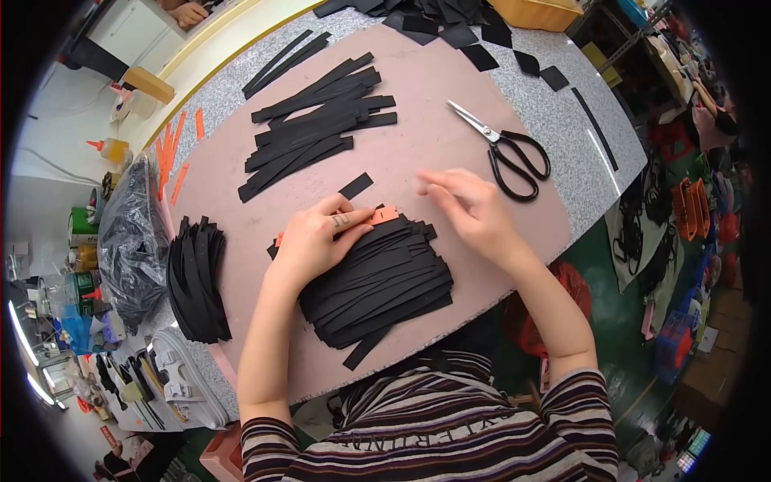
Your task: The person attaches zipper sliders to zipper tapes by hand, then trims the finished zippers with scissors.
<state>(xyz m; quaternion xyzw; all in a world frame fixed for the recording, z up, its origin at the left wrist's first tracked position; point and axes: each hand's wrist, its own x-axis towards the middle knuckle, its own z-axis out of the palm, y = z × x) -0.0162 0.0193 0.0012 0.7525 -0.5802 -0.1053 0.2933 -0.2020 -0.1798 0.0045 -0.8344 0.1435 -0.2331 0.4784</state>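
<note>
My left hand (317,241) rests on the upper edge of a thick pile of black fabric strips (377,281). Its thumb and fingers are closed on an orange strip (385,214) with a small dark mark, whose other end peeks out left of the hand. To the right of the pile, my right hand (474,213) hovers with fingers loosely bent and slightly apart. Its fingertips are a little blurred, and I see nothing in them. A short black piece (356,185) lies just beyond my left hand.
Black-handled scissors (506,149) lie on the pink board (434,72), blades partly spread. More black strips (321,120) are stacked behind, and a bundle (197,277) sits at left beside a dark plastic bag (132,241). Orange strips (173,149) and black squares (458,34) lie further off.
</note>
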